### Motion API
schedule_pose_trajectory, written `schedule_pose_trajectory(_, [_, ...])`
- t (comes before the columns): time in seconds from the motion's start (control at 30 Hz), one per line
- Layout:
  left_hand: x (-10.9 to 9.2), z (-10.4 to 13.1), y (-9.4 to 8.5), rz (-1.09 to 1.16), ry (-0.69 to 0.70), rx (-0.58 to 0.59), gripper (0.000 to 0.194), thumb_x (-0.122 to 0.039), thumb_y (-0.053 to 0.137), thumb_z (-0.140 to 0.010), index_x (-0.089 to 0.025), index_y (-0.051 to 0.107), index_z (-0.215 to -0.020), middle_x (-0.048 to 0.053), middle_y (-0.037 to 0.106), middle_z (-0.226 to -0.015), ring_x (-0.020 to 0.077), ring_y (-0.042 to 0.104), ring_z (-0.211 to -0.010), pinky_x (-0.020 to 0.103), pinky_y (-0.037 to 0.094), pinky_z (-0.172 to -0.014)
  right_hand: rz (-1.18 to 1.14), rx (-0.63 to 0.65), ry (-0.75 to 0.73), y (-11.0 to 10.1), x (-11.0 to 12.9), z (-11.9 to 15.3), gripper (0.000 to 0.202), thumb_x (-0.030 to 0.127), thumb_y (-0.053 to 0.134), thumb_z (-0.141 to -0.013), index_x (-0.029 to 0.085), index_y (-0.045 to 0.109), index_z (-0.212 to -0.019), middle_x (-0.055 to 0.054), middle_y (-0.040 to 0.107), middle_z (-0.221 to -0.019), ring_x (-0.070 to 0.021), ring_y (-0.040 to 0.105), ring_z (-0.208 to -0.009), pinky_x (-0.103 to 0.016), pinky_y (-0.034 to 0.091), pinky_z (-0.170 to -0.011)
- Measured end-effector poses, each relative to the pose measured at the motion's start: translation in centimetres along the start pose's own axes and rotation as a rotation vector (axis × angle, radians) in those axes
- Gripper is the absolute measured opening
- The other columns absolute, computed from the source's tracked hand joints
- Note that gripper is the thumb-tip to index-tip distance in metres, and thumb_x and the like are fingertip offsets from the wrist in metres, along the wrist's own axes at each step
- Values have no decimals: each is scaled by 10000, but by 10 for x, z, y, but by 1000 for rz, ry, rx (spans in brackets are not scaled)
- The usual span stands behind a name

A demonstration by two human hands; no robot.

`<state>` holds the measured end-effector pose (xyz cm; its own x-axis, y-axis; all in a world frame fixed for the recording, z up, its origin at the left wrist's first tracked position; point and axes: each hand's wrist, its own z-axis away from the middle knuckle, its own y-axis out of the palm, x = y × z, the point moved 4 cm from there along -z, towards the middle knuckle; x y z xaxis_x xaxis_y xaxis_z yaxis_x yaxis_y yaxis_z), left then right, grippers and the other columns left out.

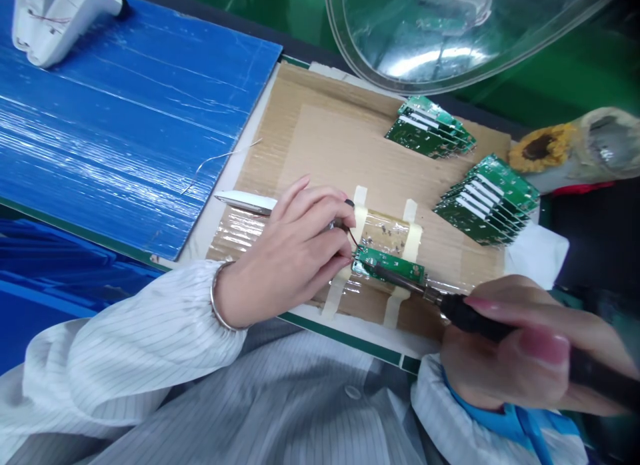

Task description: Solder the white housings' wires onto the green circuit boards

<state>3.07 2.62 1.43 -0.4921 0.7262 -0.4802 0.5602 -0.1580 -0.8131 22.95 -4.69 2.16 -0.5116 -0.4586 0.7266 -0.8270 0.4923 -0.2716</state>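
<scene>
My right hand is closed around the dark handle of a soldering iron. The iron's metal shaft reaches left, over a small green circuit board, with its tip near the board's left part. At that board's left end, my left hand pinches a thin dark wire between its fingertips. A small black round part shows just above these fingers, partly hidden. Silver pointed tweezers stick out to the left from beneath my left hand; whether the hand grips them is hidden.
Strips of cream tape cross the cardboard around the board. Several green boards stand in two rows at the back right. A clear round lid, a sunflower decoration, a blue sheet and white plastic housings surround them.
</scene>
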Motion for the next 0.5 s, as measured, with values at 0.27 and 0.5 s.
schedule_pose_trajectory(0.27, [1,0,0,18,5,-7,99,-185,550,-936,-215,621,-875,4,627,-1147,181,458,-1274,442,174,-1213,-69,-246,-262,8,-5,-5,260,274,545,-942,138,617,-732,47,535,-565,-67,508,-516,-282,387,-521])
schedule_pose_trajectory(0.5, [2,1,-11,38,10,1,59,-193,574,-938,-218,621,-911,17,618,-1181,182,491,-1255,483,205,-1209,-73,-336,-239,11,-7,-4,206,275,586,-913,164,652,-752,58,578,-599,-50,495,-498,-253,367,-493])
